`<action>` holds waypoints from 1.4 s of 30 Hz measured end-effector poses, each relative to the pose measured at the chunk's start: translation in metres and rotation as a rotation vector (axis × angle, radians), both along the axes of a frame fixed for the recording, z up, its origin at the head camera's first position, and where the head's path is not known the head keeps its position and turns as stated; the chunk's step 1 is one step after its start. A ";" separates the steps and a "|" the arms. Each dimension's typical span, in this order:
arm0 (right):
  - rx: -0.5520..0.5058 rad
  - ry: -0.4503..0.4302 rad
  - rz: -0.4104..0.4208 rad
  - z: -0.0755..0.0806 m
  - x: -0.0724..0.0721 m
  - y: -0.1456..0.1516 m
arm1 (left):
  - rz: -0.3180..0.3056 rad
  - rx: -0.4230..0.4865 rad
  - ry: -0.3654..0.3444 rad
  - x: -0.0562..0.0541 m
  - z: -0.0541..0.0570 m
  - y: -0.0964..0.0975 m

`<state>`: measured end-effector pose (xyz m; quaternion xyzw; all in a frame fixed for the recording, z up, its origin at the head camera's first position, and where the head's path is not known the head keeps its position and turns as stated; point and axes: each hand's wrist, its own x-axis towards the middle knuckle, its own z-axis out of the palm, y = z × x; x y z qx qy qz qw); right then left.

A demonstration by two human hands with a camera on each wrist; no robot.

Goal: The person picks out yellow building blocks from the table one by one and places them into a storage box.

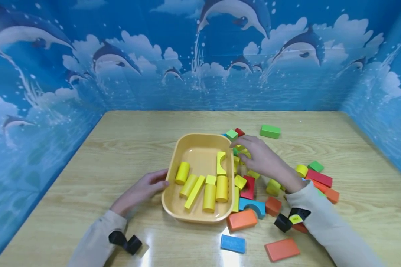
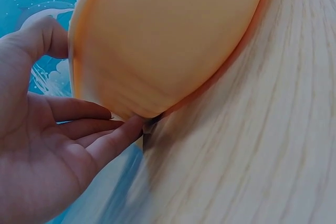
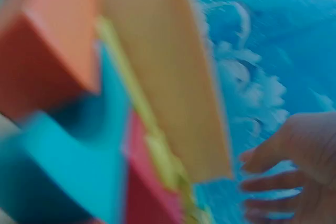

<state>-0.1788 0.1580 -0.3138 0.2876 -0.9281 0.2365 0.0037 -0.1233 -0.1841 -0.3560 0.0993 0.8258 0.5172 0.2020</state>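
Observation:
A tan plastic tray (image 1: 198, 157) holds several yellow blocks: cylinders such as this yellow cylinder (image 1: 209, 198), a long yellow bar (image 1: 195, 193), a small yellow cube (image 1: 211, 180) and a yellow block with a curved notch (image 1: 219, 168). My left hand (image 1: 150, 185) grips the tray's left side; in the left wrist view the thumb is at the rim and the fingers reach beneath the tray wall (image 2: 173, 35). Beyond the tray's right rim, my right hand (image 1: 258, 157) hovers over mixed blocks, fingers bent loosely and apart. Nothing shows between its fingers (image 3: 270, 182) in the right wrist view.
Right of the tray lie a blue arch block (image 1: 253, 205), a red block (image 1: 248, 187) and an orange block (image 1: 242, 220). A blue block (image 1: 232, 243) is in front, a green block (image 1: 270, 131) at the back. Dolphin-print cloth (image 1: 200, 89) walls the table.

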 end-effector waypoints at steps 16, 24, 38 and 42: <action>0.200 -0.452 0.167 0.001 -0.001 0.008 | 0.035 -0.031 0.004 0.003 0.003 -0.002; 0.266 -0.381 0.209 -0.002 0.001 0.006 | 0.015 -0.017 0.009 0.002 0.005 -0.003; 0.095 -0.148 0.143 0.025 0.008 0.013 | -0.020 0.043 -0.055 -0.004 0.000 -0.006; 0.005 -0.051 0.119 0.021 0.010 0.002 | -0.037 0.078 -0.062 -0.004 0.000 -0.008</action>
